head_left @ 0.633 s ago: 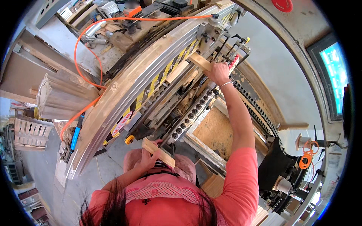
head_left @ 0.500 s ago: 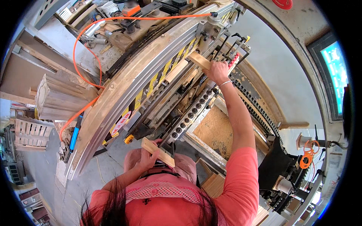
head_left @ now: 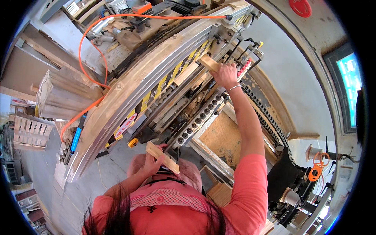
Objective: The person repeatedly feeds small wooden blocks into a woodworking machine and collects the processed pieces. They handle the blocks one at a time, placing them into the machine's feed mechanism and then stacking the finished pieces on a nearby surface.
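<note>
Left head-worn fisheye, facing down, close above the wearer's chest (head_left: 172, 219)

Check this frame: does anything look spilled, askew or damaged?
Mildly: the tan, framed panel right of the row of black knobs looks strewn with dark specks and possible sawdust, like spilled debris. The wood pieces in the left hand and right hand show no obvious damage.

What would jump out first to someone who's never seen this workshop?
Probably the bright orange, flexible hose looping across the upper left. Next, the bare right hand gripping a pale, oblong wooden block at the machine's far end, while the left hand holds a second pale, oblong wooden piece before the lap. The glowing blue-white, rectangular screen near the right edge also stands out.
</note>
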Demonstrator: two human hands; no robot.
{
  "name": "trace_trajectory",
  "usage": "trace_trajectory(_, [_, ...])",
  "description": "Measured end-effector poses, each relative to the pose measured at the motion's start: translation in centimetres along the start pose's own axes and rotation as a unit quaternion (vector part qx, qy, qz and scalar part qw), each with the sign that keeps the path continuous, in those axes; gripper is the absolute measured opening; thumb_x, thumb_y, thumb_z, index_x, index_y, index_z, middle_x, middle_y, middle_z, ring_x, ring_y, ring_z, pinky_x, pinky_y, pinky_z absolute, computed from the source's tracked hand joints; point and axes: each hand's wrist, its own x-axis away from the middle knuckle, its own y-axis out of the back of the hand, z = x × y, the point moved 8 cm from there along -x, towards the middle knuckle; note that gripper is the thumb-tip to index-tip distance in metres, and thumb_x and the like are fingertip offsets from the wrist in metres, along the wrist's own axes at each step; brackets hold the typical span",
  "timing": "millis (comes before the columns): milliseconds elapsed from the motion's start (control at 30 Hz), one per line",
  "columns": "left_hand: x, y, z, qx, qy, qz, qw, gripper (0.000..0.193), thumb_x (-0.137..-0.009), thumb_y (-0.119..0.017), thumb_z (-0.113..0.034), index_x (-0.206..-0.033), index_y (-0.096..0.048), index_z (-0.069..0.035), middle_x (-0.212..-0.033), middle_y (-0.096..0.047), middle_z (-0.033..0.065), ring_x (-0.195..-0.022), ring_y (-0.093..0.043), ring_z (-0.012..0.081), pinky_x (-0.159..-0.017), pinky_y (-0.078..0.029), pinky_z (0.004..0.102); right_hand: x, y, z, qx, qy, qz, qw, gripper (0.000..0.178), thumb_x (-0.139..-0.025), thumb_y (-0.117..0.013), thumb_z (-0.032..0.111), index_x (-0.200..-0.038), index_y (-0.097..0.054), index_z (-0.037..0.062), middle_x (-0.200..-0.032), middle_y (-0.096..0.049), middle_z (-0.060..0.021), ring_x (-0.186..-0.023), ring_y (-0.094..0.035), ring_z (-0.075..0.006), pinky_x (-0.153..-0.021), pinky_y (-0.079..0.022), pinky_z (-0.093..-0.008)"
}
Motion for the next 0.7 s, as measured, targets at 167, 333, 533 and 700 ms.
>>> trace_trajectory(167, [0.2, 0.1, -0.3, -0.02, -0.004, 0.0, 1.0, 0.028, -0.078, -0.059, -0.017, -0.097, -0.046, 0.0, -0.108, -0.058, 0.0184, -0.093, -0.055, 0.0212, -0.081, -0.044, 0.033, -0.4, 0.2, 0.6, -0.005, 0.002, 0.033, 0.999, 0.046, -0.082, -0.055, 0.05, -0.089, -0.064, 0.0047, -0.083, -0.066, -0.0122, -0.087, -0.061, -0.0246, -0.081, -0.037, -0.0387])
trace_trajectory(333, [0.2, 0.0, -0.2, -0.018, 0.006, 0.007, 1.0, 0.027, -0.083, -0.056, -0.016, -0.101, -0.045, -0.001, -0.109, -0.057, 0.0164, -0.095, -0.054, 0.0194, -0.082, -0.043, 0.0312, -0.3, 0.1, 0.4, -0.002, 0.014, -0.013, 1.0, 0.043, -0.081, -0.056, 0.048, -0.089, -0.065, 0.0075, -0.081, -0.067, -0.0123, -0.083, -0.062, -0.0253, -0.082, -0.036, -0.0378])
trace_trajectory(533, [1.2, 0.2, -1.3, 0.23, 0.094, 0.004, 0.969, 0.027, -0.092, -0.052, -0.021, -0.111, -0.043, -0.005, -0.117, -0.054, 0.0133, -0.1, -0.055, 0.0175, -0.086, -0.045, 0.0312, -0.7, 0.3, 1.0, 0.039, -0.003, 0.052, 0.998, 0.048, -0.08, -0.057, 0.051, -0.093, -0.065, 0.0057, -0.088, -0.068, -0.013, -0.092, -0.062, -0.0263, -0.089, -0.036, -0.0398])
trace_trajectory(700, [4.1, 1.2, -1.8, 0.355, 0.187, -0.033, 0.915, 0.042, -0.094, -0.049, -0.03, -0.126, -0.038, -0.004, -0.126, -0.049, 0.0196, -0.118, -0.048, 0.0336, -0.098, -0.042, 0.046, -0.4, 0.1, 0.8, 0.032, 0.001, 0.011, 0.999, 0.048, -0.082, -0.056, 0.05, -0.093, -0.065, 0.0046, -0.088, -0.068, -0.014, -0.092, -0.062, -0.027, -0.093, -0.037, -0.0441])
